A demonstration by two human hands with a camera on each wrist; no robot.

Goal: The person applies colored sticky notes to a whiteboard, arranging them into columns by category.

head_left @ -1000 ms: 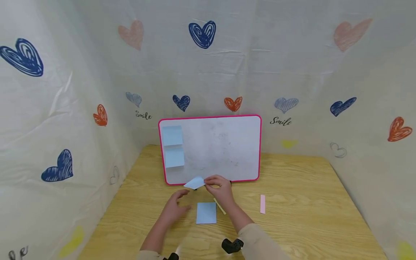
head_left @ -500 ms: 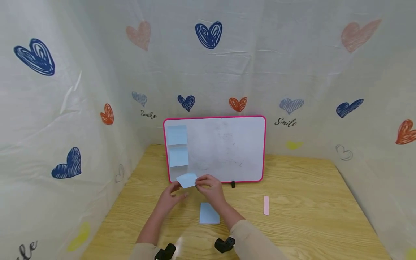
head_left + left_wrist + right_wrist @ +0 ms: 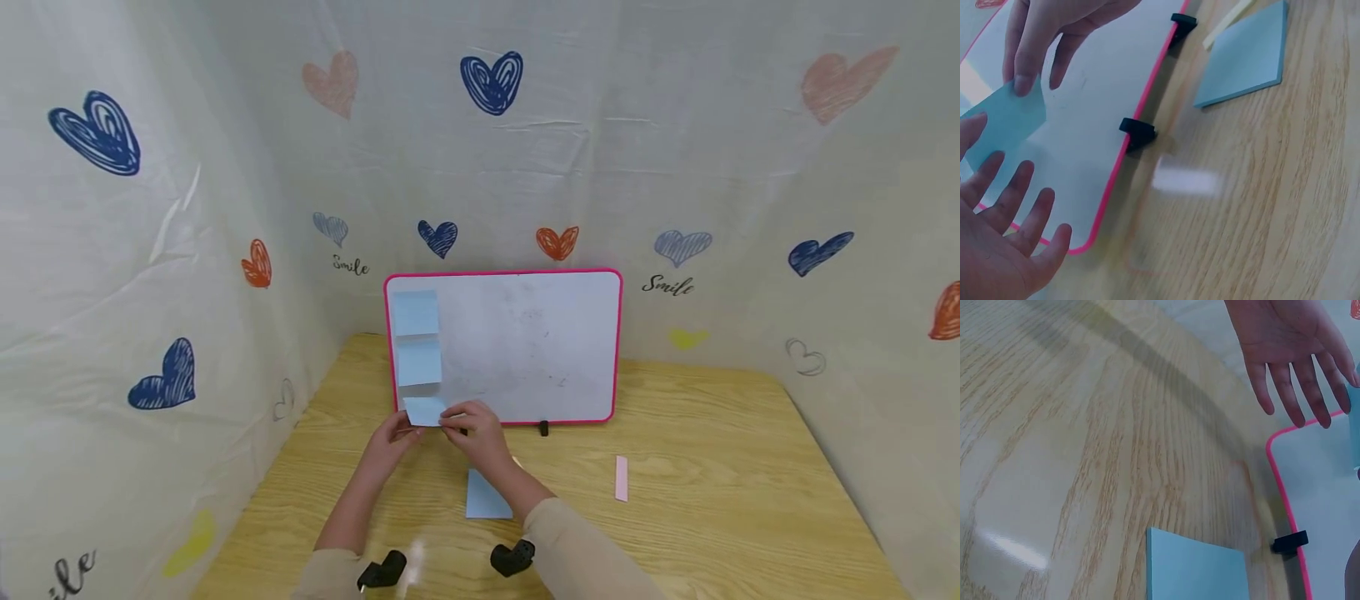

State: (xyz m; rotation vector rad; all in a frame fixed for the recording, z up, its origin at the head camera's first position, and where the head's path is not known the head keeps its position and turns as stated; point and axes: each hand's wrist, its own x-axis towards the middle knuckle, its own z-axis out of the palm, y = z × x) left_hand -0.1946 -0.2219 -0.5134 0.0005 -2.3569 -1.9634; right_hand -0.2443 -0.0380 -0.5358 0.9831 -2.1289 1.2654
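A light blue sticky note [image 3: 423,412] is held low against the left bottom corner of a pink-framed whiteboard [image 3: 517,342]. My right hand [image 3: 480,435] pinches its right edge between thumb and fingers. At the other side my left hand [image 3: 386,450] pinches the note's edge with thumb and index finger, the remaining fingers spread, as the left wrist view shows. Directly above, an upper blue note [image 3: 416,313] and a lower blue note [image 3: 420,362] are stuck in a column along the board's left side. Part of the held note is hidden behind the fingers.
On the wooden table [image 3: 697,500], a blue sticky-note pad [image 3: 1244,56] lies in front of the board, with a thin yellow strip [image 3: 1227,24] beside it. A pink strip [image 3: 621,478] lies farther right. Black clip feet [image 3: 1138,132] support the board's lower edge.
The right hand has carried the note leftward to the board's lower left corner. My left hand has come up and taken the note's left edge. The view has shifted slightly.
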